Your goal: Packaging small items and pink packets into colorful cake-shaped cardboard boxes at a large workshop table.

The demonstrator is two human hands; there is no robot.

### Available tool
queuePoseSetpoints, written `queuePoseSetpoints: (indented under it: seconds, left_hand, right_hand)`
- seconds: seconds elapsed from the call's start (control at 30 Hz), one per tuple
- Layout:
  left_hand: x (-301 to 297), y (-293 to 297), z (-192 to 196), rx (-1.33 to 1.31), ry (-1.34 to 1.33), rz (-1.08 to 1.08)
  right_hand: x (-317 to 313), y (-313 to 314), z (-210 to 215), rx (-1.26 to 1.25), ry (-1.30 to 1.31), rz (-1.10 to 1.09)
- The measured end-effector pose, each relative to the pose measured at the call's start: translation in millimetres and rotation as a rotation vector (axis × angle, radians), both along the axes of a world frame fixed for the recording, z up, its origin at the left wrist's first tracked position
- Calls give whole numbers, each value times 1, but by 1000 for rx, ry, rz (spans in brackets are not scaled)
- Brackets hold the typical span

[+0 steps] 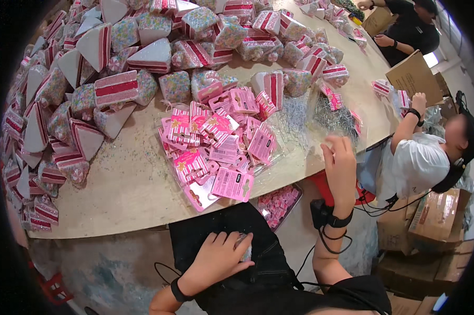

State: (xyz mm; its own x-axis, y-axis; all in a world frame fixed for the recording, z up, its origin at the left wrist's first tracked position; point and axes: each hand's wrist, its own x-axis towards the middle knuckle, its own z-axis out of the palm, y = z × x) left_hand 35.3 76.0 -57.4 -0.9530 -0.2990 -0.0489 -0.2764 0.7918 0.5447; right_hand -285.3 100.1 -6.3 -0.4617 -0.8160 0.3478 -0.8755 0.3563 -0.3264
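Note:
My left hand (218,258) rests on my lap, its fingers curled over a sprinkle-covered cake slice ornament (244,248). Most of that piece is hidden under the palm. Raised at the table's edge, my right hand (339,160) has its thumb and forefinger drawn together; anything between them is too fine to make out. Just beyond it lies a clear bag of thin silvery wire pieces (331,118), with another loose silvery heap (294,113) beside it. Pink striped cardboard tags (221,142) are piled on clear plastic in front of me.
Pink and white cake slice ornaments (116,89) are heaped along the table's left and far side. A tray of small pink pieces (279,205) sits below the edge. Two other people work on the right, near cardboard boxes (433,218). Cables hang from my right wrist.

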Motion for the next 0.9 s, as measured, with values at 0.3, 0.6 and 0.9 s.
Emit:
queuePoseSetpoints:
  seconds: [0.3, 0.6, 0.9]
  left_hand:
    - [35, 20, 8, 67, -222, 258]
    - [30, -7, 15, 222, -185, 90]
    - [28, -18, 7, 242, -160, 72]
  right_hand:
    - [41, 27, 0, 414, -15, 100]
    - [21, 46, -20, 333, 92, 181]
    - [23, 42, -23, 272, 10, 89]
